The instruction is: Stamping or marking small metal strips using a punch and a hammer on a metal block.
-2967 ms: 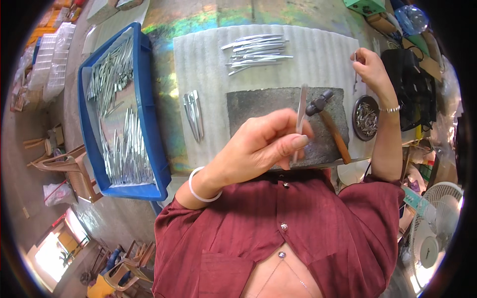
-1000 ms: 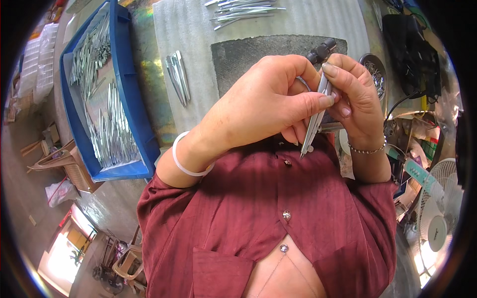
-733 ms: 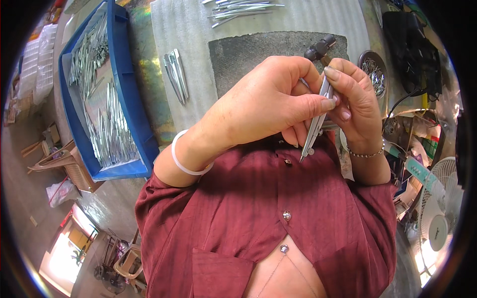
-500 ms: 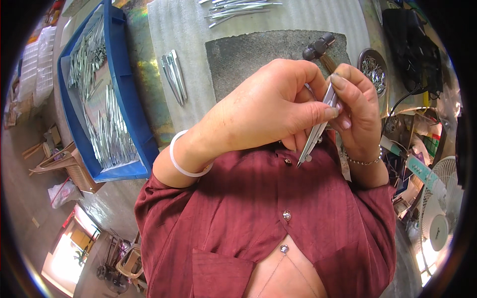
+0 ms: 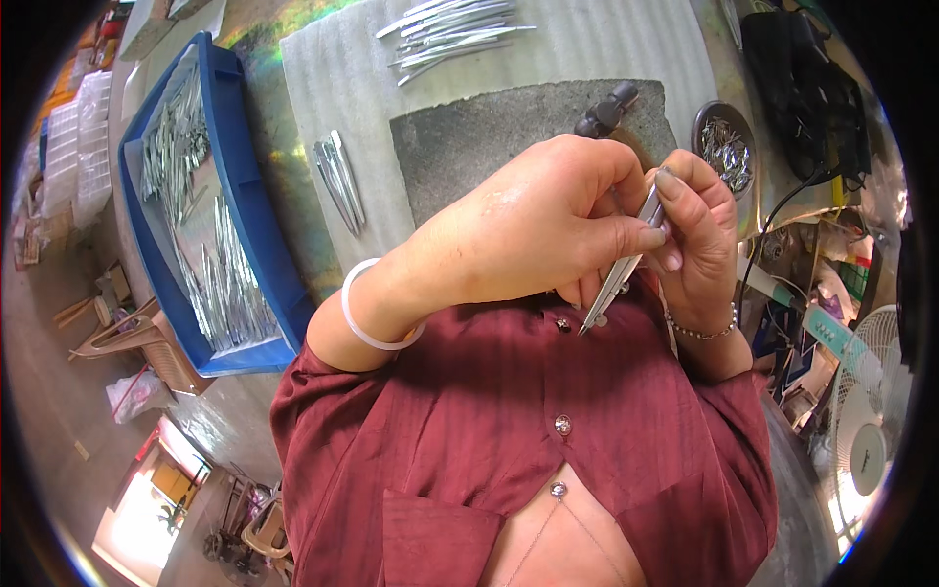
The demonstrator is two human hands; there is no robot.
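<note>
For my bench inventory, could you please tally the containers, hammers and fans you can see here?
Blue tray of metal pieces: 1
Small round dish of small metal parts: 1
Hammer on the grey pad: 1
Fan at the right: 1
Total: 4

Three seconds back my right hand (image 5: 696, 240) was way out over the bench and my left hand (image 5: 533, 230) held the tweezers (image 5: 626, 264) alone. Now both pinch them close to my chest, tips tilted down-left more than half a second ago.
</note>
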